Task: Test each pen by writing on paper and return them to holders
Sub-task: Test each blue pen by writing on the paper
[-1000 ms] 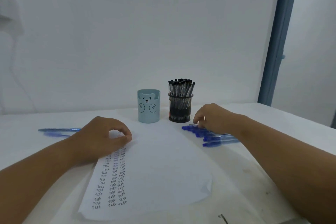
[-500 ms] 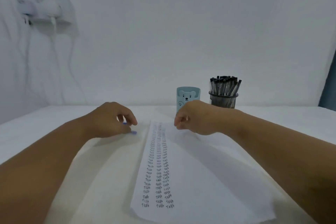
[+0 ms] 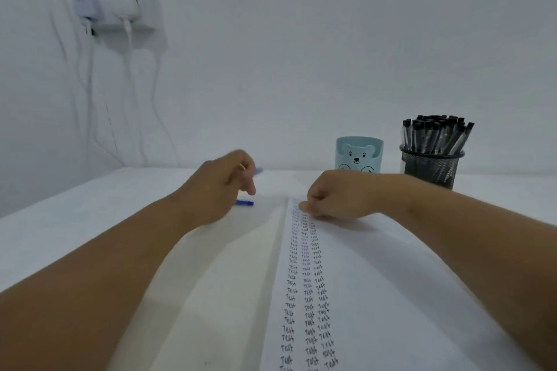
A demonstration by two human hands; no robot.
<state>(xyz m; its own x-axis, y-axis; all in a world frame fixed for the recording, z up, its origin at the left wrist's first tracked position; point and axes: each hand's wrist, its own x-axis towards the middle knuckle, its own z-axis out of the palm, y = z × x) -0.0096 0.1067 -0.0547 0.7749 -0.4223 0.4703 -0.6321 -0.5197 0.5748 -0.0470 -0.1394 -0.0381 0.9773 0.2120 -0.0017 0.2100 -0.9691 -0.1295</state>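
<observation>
A white paper (image 3: pixel 376 280) with columns of the written word "Test" lies on the white table (image 3: pixel 75 235). My left hand (image 3: pixel 220 190) hovers left of the sheet, fingers pinched on a blue pen (image 3: pixel 258 171) whose blurred end sticks out past them. Another blue pen (image 3: pixel 244 203) lies on the table under that hand. My right hand (image 3: pixel 334 194) rests as a closed fist on the top of the sheet; nothing shows in it. Behind it stand an empty teal bear holder (image 3: pixel 358 153) and a black mesh holder (image 3: pixel 431 167) packed with black pens (image 3: pixel 437 132).
A white wall stands directly behind the table. High on the left wall hangs a socket shelf with chargers (image 3: pixel 114 6), and cables (image 3: pixel 90 84) trail down from it to the table's far left corner.
The view has swung left. My left hand went from the paper to the blue pens on the left and lifted one. My right hand left the blue pens on the right and settled on the paper's top.
</observation>
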